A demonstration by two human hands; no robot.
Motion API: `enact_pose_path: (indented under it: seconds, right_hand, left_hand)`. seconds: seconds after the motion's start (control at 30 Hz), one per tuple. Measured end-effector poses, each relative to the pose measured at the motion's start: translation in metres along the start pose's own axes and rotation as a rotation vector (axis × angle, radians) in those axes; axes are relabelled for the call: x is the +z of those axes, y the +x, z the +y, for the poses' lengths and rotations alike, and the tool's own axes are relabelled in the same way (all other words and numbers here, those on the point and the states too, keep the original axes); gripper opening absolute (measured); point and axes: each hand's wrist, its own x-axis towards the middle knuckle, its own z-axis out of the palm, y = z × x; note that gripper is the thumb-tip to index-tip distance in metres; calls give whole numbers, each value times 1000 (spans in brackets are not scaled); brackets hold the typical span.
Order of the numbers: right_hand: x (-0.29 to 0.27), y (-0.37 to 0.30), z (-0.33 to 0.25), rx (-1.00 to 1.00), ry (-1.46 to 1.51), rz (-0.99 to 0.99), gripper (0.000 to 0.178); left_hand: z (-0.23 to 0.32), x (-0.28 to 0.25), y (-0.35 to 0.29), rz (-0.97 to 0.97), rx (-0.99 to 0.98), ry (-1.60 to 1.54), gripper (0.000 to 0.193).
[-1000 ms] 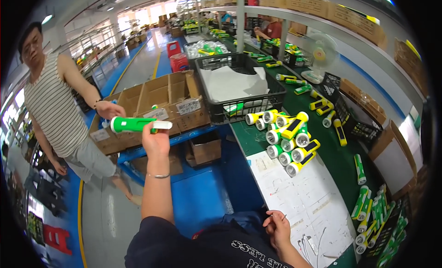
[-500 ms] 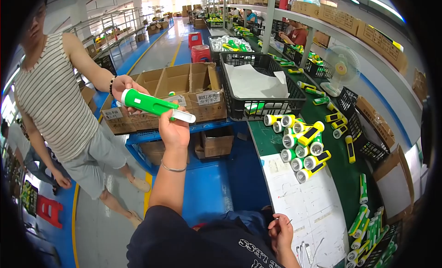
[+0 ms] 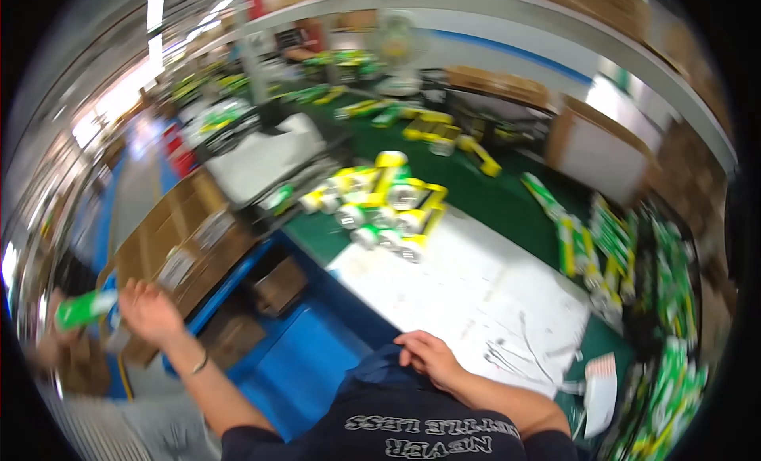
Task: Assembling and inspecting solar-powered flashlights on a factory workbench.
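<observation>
The green flashlight (image 3: 77, 311) has moved beyond the spread left hand (image 3: 151, 312); the right hand (image 3: 429, 356) curls, grip unclear.

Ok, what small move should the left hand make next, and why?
Probably ease the bare left hand back: it looks open, and the green-and-white tubular flashlight appears to sit beyond it, at another person's blurred hand.
</observation>
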Motion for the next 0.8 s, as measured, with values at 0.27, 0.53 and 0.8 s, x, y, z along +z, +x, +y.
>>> enact_pose_path:
  seconds: [0.27,0.53,0.8]
  right_hand:
    - [-164,-19,-91,-471,-1022,784,30]
    - [-290,-36,-123,139,-1654,1352,50]
    - [-248,-73,-109,-89,197,790,28]
  left_hand:
    - [-153,122,-132,-28,-721,189,41]
    - [-205,219,-296,-798,-1383,277,37]
    - [-243,285,-357,-973,-1760,54,42]
